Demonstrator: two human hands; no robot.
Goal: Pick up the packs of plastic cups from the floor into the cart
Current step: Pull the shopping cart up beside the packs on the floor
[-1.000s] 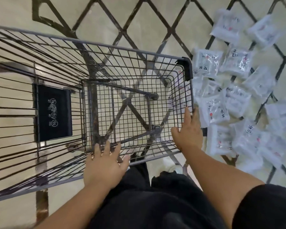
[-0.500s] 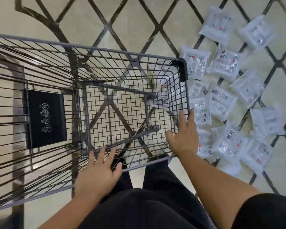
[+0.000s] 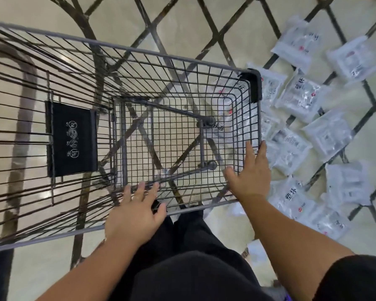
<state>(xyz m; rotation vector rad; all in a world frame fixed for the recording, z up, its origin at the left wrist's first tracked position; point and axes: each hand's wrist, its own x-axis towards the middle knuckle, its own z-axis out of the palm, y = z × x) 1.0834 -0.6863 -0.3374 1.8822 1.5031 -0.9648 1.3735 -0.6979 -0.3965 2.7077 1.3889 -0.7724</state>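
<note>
Head view: both hands are on the cart [image 3: 139, 51], none on the goods. My left hand [image 3: 137, 211] lies over the near rim with fingers straight and spread, holding nothing. My right hand [image 3: 251, 170] is flat against the wire end wall at the cart's right, fingers extended upward and thumb apart toward the inside; it holds nothing either.

The packs of plastic cups [image 3: 300, 98] lie scattered on the floor [image 3: 204, 20] just beside the cart's right end, several overlapping. A few show through the mesh; I judge these are on the floor under the basket, not in it. I make out none loaded. The black panel [image 3: 72, 140] sits on the basket's left part.

Step in hand, as I judge it: placing the cart next to the pile; picking not yet begun.

Next move calls for: taking the right hand off the wire, reaching down to the nearest pack [image 3: 291, 148], pinching the slippery film at an edge, and lifting it over the rim.
</note>
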